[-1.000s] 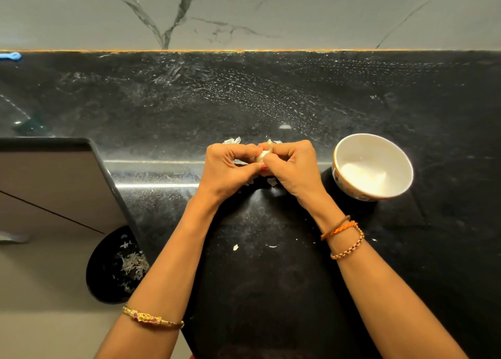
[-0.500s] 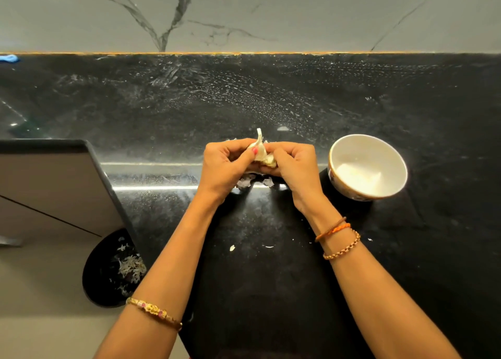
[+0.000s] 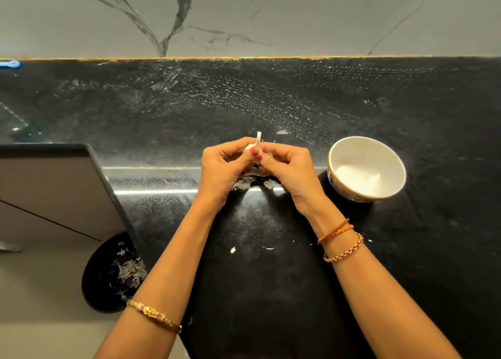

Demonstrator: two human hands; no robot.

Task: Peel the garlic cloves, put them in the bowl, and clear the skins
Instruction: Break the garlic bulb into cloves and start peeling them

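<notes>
Both hands, left (image 3: pixel 222 168) and right (image 3: pixel 288 170), are pinching a garlic clove (image 3: pixel 256 145) above loose skins (image 3: pixel 245 182), the bowl (image 3: pixel 366 168) (pale contents, unclear) sitting just beside on the table (image 3: pixel 271 291).

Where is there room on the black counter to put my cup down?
Bare counter lies right of the bowl, and a wide strip runs along the back wall. It is crowded around the left hand and right hand, over the skins.

black counter (image 3: pixel 298 109) | bowl (image 3: pixel 366 168) right | garlic skins (image 3: pixel 245 183) centre | scraps (image 3: pixel 233 249) near edge
</notes>
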